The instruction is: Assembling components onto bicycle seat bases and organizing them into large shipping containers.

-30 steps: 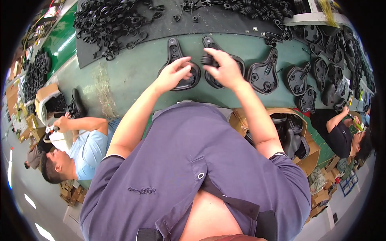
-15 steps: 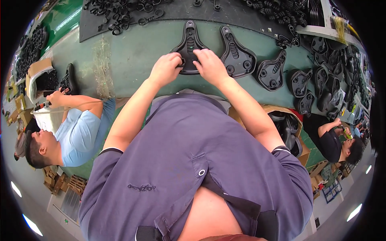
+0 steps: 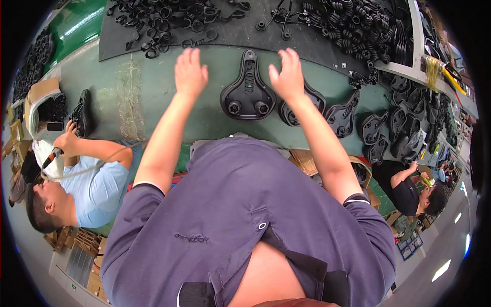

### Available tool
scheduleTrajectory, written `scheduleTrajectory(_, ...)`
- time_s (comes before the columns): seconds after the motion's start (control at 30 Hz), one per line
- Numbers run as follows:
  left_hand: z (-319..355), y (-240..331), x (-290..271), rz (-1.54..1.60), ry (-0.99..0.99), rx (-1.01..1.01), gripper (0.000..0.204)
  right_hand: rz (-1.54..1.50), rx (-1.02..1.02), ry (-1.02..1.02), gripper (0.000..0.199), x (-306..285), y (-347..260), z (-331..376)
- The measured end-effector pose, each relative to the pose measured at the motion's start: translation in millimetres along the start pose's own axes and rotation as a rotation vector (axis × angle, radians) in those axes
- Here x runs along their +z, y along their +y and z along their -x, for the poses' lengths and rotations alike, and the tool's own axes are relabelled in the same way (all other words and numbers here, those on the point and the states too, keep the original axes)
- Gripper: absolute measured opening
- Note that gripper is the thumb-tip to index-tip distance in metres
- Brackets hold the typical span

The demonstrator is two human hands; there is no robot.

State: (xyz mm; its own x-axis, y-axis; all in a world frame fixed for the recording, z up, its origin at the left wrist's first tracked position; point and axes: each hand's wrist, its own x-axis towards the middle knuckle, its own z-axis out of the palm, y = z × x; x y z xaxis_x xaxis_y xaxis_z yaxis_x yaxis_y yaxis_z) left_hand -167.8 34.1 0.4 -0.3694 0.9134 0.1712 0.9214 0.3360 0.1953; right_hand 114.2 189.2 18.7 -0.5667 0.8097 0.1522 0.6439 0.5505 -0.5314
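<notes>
Head view: left hand [image 3: 191, 79] and right hand [image 3: 287, 79] flank a saddle [image 3: 249, 98] near the table's [image 3: 157, 100] near edge, fingers extended, loosely together, hands wider apart than half a second earlier.

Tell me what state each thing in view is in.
Left hand's grip: open, empty
Right hand's grip: open, empty
Black plastic saddle-shaped shell between them: hollow side up, narrow end pointing away
Brown cardboard box at left: open, black parts inside
Small black rings: loosely heaped
</notes>
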Motion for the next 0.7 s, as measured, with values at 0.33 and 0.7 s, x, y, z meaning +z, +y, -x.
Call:
scheduleTrajectory(0.33,-56.9,-50.7,41.5,0.240,-0.331,-0.227,0.054,-0.082,0.500,-0.070,0.041,45.7,77.7,-140.4)
scheduleTrajectory(0.7,57.4,10.6,7.2,0.541,-0.537,-0.574,0.050,0.082,0.084,-0.022,0.021,-121.9,31.0,-7.2)
